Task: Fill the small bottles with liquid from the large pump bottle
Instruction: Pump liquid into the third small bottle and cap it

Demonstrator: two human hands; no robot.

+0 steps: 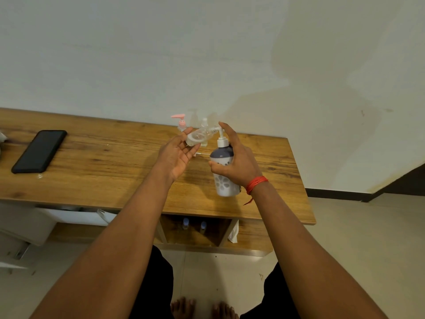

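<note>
Obs., left to right.

- Far left of the wooden table (96,180): a black phone (39,151) lies flat, screen dark, well apart from the work.
- Back edge, against the wall: a small bottle with a pink pump (181,123) stands upright. Just right of it stand two more clear bottles (194,118), faint against the wall; detail too blurred to tell.
- Left hand (177,155): palm up, fingers loosely curled. The thumb and fingertips pinch a small clear bottle (200,137), which is held above the table, tipped nearly on its side. Its open neck points right and meets the spout of the pump. Liquid level inside: cannot tell.
- A small white piece (199,153) lies on the table between the hands; cannot identify.
- Large pump bottle (224,171): white body with grey flower print, dark shoulder, white pump. It leans slightly. Cannot tell whether its base rests on the table.
- Right hand (239,164): the thumb and lower fingers wrap round the body of the large bottle, and the forefinger is stretched up onto the pump head. A red thread (256,184) is tied at the wrist.
- Lower shelf (174,229) under the table: two blue-capped bottles (185,223) stand side by side.
</note>
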